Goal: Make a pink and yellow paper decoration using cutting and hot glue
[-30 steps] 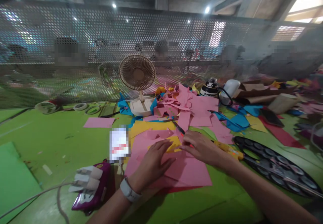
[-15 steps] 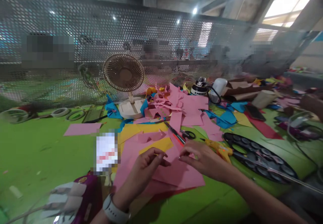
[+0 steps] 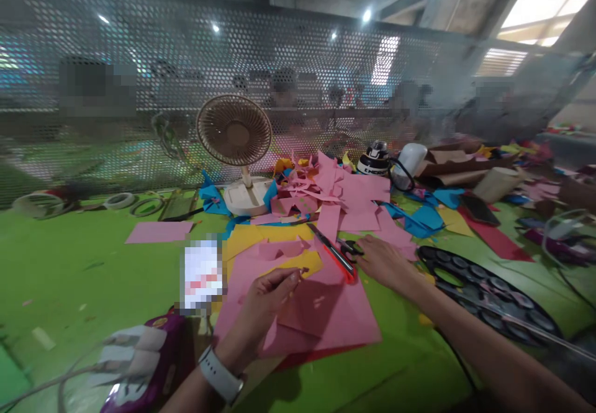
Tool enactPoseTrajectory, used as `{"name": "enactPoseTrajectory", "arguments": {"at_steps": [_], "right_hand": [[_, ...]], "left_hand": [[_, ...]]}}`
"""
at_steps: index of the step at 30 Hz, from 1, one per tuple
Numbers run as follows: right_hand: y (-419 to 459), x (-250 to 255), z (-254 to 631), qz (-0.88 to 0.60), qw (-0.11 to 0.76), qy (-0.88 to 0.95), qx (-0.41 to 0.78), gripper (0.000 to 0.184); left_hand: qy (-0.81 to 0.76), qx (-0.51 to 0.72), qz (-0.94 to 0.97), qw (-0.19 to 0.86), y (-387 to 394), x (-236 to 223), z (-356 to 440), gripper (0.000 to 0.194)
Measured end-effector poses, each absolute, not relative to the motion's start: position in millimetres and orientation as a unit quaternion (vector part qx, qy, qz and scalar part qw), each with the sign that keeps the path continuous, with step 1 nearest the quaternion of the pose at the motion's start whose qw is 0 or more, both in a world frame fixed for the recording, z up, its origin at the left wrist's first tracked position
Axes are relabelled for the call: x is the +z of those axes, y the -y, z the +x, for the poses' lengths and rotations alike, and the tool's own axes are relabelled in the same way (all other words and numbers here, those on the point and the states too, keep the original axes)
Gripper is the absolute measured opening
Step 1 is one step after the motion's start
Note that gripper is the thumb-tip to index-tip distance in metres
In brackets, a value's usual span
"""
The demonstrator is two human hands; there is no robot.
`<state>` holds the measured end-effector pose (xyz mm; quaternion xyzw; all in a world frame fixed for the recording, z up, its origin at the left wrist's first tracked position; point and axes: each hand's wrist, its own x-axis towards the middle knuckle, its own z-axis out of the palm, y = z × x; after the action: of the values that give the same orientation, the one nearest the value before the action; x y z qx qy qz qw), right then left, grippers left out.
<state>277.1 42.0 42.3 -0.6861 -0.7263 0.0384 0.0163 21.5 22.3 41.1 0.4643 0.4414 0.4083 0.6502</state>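
Observation:
Low over a stack of pink paper sheets (image 3: 344, 320), my left hand (image 3: 272, 295) pinches a tiny pinkish piece (image 3: 304, 271) between thumb and forefinger; its exact kind is too small to make out. My right hand (image 3: 382, 264) has its fingers closed at the black handles of a pair of scissors (image 3: 350, 248), still lying on the table. Beside the scissors, a red-and-black utility knife (image 3: 333, 253) rests on the pink paper. A yellow paper strip (image 3: 310, 263) lies behind my left fingertips. My right forearm mostly covers a yellow glue gun (image 3: 426, 320).
A small fan (image 3: 235, 133) stands behind a heap of pink paper scraps (image 3: 321, 189). To the right lies a black palette tray (image 3: 493, 295). A purple power strip (image 3: 158, 344) with plugs and a lit, blurred screen (image 3: 202, 274) are at left. Perforated metal panelling (image 3: 307, 59) rises behind.
My right hand has moved away from my left, over to the scissors, uncovering the knife's red end. My left hand stays over the paper, pinching the tiny piece. The view has shifted slightly.

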Motion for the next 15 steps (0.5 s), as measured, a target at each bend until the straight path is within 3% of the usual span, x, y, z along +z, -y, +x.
{"name": "enactPoseTrajectory", "arguments": {"at_steps": [15], "right_hand": [[-78, 55, 284, -0.699, -0.058, 0.71, 0.06, 0.022]], "left_hand": [[-0.418, 0.468, 0.409, 0.663, -23, 44, 13, 0.021]]}}
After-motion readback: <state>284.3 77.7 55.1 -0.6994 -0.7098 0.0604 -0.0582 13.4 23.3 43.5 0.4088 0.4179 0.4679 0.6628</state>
